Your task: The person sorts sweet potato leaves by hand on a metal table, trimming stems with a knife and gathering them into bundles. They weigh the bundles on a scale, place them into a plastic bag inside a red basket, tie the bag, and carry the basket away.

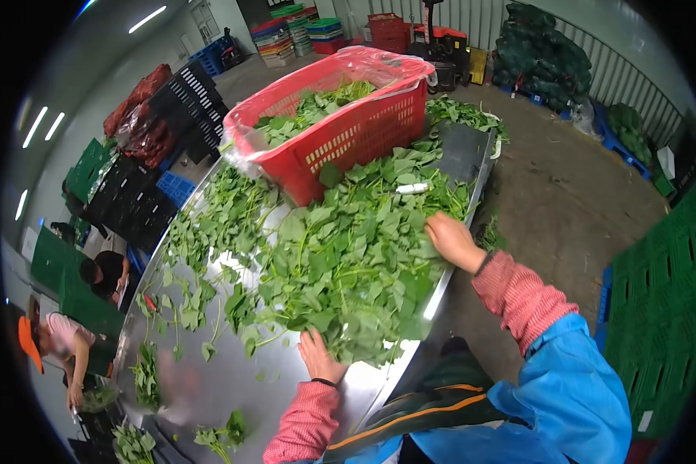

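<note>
A big heap of leafy green stems point(340, 255) lies on a steel table point(232, 387). My left hand point(317, 357) rests at the heap's near edge, fingers reaching under the leaves. My right hand point(450, 240) presses into the heap's right side near the table's rim, fingers curled among the stems. A red plastic crate point(356, 127), lined with clear plastic and partly filled with more greens, stands on the table beyond the heap. A small white object point(412, 188) lies on the leaves near the crate.
Two other people point(104, 274) work at the table's left side. Black and green crates point(139, 193) are stacked along the left wall, green crates point(657, 294) at right, coloured crate stacks point(286, 31) and netted sacks point(541, 54) at the back. Concrete floor lies to the right.
</note>
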Tool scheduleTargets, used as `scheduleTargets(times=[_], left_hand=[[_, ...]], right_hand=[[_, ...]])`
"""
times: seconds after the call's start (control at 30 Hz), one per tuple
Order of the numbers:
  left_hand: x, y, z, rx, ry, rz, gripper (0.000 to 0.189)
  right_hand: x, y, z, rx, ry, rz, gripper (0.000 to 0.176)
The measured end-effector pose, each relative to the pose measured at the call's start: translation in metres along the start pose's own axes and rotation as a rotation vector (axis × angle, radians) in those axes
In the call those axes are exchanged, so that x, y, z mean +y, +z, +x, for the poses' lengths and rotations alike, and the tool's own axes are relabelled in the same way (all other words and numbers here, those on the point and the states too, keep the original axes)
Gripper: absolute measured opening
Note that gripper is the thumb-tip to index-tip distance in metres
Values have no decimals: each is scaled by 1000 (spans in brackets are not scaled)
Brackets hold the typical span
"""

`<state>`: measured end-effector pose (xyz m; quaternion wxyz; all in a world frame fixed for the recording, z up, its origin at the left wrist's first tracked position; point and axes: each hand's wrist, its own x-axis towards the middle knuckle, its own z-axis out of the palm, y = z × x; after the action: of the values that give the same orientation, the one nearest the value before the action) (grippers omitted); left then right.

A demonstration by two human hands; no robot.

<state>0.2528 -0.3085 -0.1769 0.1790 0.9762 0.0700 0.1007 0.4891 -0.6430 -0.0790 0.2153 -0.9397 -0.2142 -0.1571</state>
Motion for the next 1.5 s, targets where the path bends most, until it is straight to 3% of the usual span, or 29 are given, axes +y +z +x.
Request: scheduleTargets(times=[0.07,0.13,0.27,0.4,0.47,0.53,0.6,0.67,0.73,0.77,0.8,0.83,0.9,0.93,0.97,1.0,1.03,1.07,1.1,1.13,1.17,1.2,1.23,1.27,1.33,1.4,1.5], left_hand=[[11,9,27,-8,-15,-52,104],[18,29,40,17,-30,-2,105],[69,42,82,-67,-174,42,109],[110,68,139,-99,-249,146,110],[116,92,187,-74,-35,228,111],[113,131,235,-125,-88,242,114],[154,135,295,-171,-317,176,119],[149,152,304,-71,-256,360,104],[142,132,295,-132,-200,144,117],[157,106,285,-176,-203,-58,130],[154,90,273,-182,-46,-61,140],[141,77,256,-224,3,-74,138],[127,48,222,-298,77,-84,133],[118,38,203,-292,121,-57,127],[122,24,188,-308,113,-85,125],[131,7,174,-323,103,-114,123],[137,-7,162,-283,74,-81,109],[135,-16,154,-276,-28,-110,102],[131,-26,148,-260,-131,-145,95],[129,-36,142,-244,-235,-180,89],[143,-50,143,-159,-242,-168,69],[139,-58,145,-86,-190,-140,67],[134,-64,149,-13,-138,-115,65],[131,-69,156,62,-87,-91,63],[150,-88,178,196,37,-34,63],[163,-101,213,359,225,83,64],[186,-121,280,478,222,98,68]], right_hand=[[47,28,53,74,-106,-90,11],[81,60,103,-49,-75,-270,14],[130,103,141,-149,-162,-232,14],[156,73,155,-106,-273,-183,10],[170,28,161,-33,-226,-117,10],[191,-25,153,-176,-22,77,15],[219,-67,124,-264,218,307,22],[256,-69,74,-156,380,969,25],[271,-77,18,-51,634,1296,23],[274,-66,-16,91,723,1266,19],[277,-50,-54,168,862,1178,17],[275,-32,-92,236,993,1085,16],[250,4,-156,191,1206,1079,15],[255,60,-208,133,1105,829,15],[239,98,-233,86,1148,918,15],[198,81,-218,-152,1390,1089,17],[175,106,-215,-455,1292,1115,19],[149,130,-207,-799,1256,1125,35],[116,116,-188,-937,1029,1047,44],[91,95,-176,-1062,800,957,54],[86,95,-178,-1012,433,693,61],[85,94,-172,-923,84,424,68],[98,90,-160,-1088,-27,517,71],[107,70,-137,-1321,-62,607,64],[128,21,-99,-1529,134,971,45],[155,-35,-46,-1323,185,1108,31],[214,-62,52,-813,333,1139,30]])
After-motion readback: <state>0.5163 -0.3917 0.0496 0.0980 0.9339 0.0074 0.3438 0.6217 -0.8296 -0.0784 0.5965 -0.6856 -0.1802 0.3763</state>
